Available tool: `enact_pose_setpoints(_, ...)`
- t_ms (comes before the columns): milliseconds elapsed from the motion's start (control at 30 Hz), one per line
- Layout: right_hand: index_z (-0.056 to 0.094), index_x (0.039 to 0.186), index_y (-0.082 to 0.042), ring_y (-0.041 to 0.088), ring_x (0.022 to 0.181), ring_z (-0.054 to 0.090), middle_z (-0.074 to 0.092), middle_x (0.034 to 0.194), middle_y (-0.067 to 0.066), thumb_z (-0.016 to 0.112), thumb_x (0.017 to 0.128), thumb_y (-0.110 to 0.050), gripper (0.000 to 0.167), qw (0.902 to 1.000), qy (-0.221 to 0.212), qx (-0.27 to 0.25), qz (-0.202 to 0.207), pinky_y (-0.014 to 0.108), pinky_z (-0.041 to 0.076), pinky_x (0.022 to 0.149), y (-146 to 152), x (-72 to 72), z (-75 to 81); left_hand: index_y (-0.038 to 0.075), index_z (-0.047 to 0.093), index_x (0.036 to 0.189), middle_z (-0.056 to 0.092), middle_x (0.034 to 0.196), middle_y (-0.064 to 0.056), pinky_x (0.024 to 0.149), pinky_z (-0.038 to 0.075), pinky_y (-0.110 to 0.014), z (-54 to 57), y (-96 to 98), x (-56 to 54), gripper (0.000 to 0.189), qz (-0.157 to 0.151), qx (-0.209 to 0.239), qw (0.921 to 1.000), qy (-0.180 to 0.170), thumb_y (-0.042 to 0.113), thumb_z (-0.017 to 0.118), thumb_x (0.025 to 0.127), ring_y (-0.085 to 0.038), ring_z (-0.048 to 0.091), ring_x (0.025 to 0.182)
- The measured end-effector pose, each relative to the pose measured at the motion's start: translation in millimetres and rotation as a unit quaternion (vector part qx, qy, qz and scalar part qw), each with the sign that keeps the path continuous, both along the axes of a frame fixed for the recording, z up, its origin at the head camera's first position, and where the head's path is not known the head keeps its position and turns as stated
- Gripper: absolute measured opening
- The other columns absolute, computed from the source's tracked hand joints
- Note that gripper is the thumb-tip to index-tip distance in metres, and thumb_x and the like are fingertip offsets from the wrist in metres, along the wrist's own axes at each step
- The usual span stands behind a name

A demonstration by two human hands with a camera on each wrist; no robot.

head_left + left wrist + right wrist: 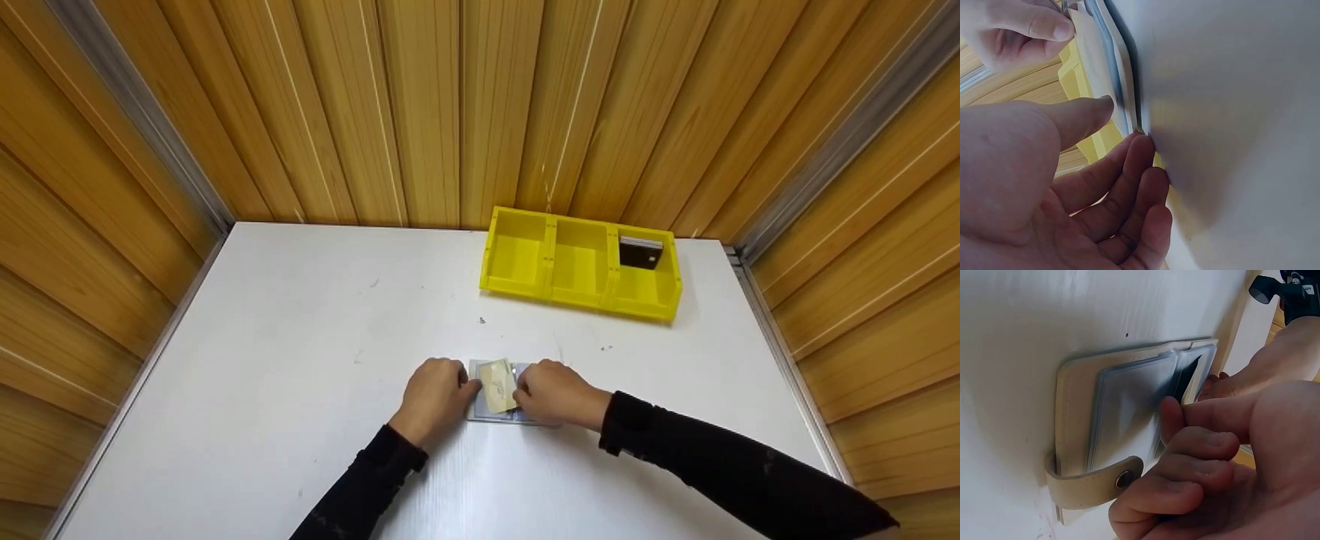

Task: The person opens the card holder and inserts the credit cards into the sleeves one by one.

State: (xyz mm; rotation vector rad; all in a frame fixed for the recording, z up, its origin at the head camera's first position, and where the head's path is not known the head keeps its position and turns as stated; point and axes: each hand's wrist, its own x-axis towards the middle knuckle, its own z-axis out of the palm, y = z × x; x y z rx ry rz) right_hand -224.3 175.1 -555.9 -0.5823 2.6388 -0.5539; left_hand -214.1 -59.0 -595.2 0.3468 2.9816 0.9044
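Note:
A card holder (1075,405) with a beige cover and clear plastic sleeves (1129,405) lies spread open on the white table. Its strap (1089,489) carries a round metal snap and curls over the near edge in the right wrist view. My left hand (435,394) grips the holder's left edge, thumb on top and curled fingertips at the rim. Over the left-hand sleeve lies a pale yellow card (499,386), tilted. Its right edge is pinched by my right hand (559,390), whose other fingers are curled and cover part of the holder's right side.
Behind the holder, toward the back right, stands a yellow three-compartment bin (577,298). Its right compartment holds a dark card-like object (640,253). Wood-patterned walls (420,112) close off the back and both sides of the white table (300,337).

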Motion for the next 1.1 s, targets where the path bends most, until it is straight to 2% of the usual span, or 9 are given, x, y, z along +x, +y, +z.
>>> enact_pose_setpoints(467, 0.069, 0.07, -0.012, 0.015, 0.06, 0.049, 0.053, 0.063, -0.004, 0.067, 0.105, -0.02, 0.036, 0.9999, -0.003, 0.001, 0.013, 0.031, 0.04, 0.06, -7.6, 2.1, -2.7, 0.013, 0.073, 0.074, 0.067, 0.072, 0.002, 0.066, 0.048, -0.031, 1.2, 0.9, 0.4, 0.03, 0.002, 0.005, 0.9999, -0.009, 0.028, 0.081, 0.099, -0.013, 0.056, 0.068)
enact_pose_setpoints(767, 0.073, 0.075, -0.009, 0.014, 0.066, 0.049, 0.058, 0.068, -0.003, 0.07, 0.103, -0.014, 0.029, 0.9995, 0.009, -0.008, 0.031, 0.03, 0.039, 0.063, -9.6, 2.7, -4.4, 0.013, 0.072, 0.073, 0.066, 0.07, 0.002, 0.065, 0.047, -0.032, 1.5, 1.3, -0.5, 0.031, 0.003, 0.003, 1.0, 0.001, 0.028, 0.081, 0.099, -0.014, 0.055, 0.068)
enact_pose_setpoints(900, 0.079, 0.082, -0.008, 0.014, 0.071, 0.052, 0.067, 0.074, -0.001, 0.07, 0.103, -0.013, 0.024, 0.999, 0.013, -0.018, 0.038, 0.032, 0.043, 0.068, -11.4, 1.6, -4.3, 0.012, 0.072, 0.074, 0.066, 0.071, 0.002, 0.066, 0.047, -0.031, 2.1, 1.3, -0.5, 0.031, 0.002, 0.007, 1.0, -0.005, 0.028, 0.081, 0.099, -0.014, 0.054, 0.068)
enact_pose_setpoints(1100, 0.083, 0.085, -0.006, 0.01, 0.067, 0.049, 0.069, 0.075, -0.003, 0.07, 0.103, -0.011, 0.022, 0.9977, 0.012, -0.038, 0.056, 0.025, 0.039, 0.064, -9.2, 0.9, -1.2, 0.013, 0.071, 0.073, 0.064, 0.07, 0.003, 0.065, 0.045, -0.029, 2.4, -0.1, 0.0, 0.033, -0.002, 0.001, 1.0, -0.004, 0.028, 0.08, 0.1, -0.012, 0.051, 0.066)
